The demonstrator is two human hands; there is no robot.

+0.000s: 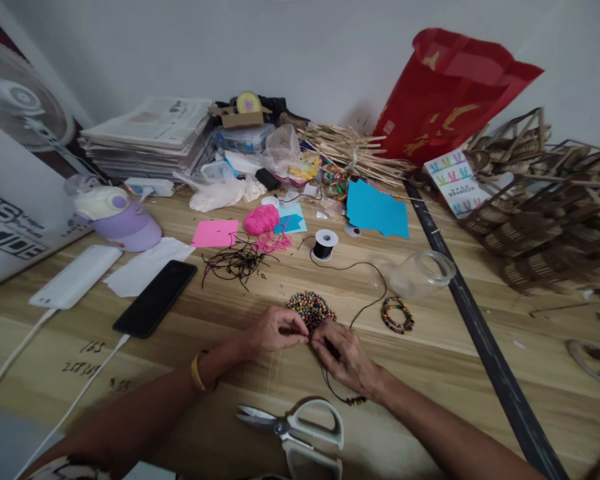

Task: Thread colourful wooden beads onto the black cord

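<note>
My left hand (279, 330) is closed in a pinch at the near edge of a pile of multicoloured beads (307, 305); what sits between its fingertips is too small to make out. Fingertip to fingertip with it, my right hand (347, 353) pinches a thin black cord (330, 383). Several beads (356, 401) are strung on that cord below the right hand. From a white spool of black cord (324, 245), a strand curves round towards the right hand. A finished-looking coil of bead strings (397, 315) lies to the right. Scissors (283, 427) rest, blades parted, nearer me.
A clear jar (423, 273) lies tipped beyond the bead coil. Cut black cord pieces (235, 260), pink yarn (261, 219) and blue paper (377, 208) are farther back. At left are a phone (155, 298), a power bank (76, 277) and a purple cup (123, 220). Woven baskets (530, 233) crowd the right.
</note>
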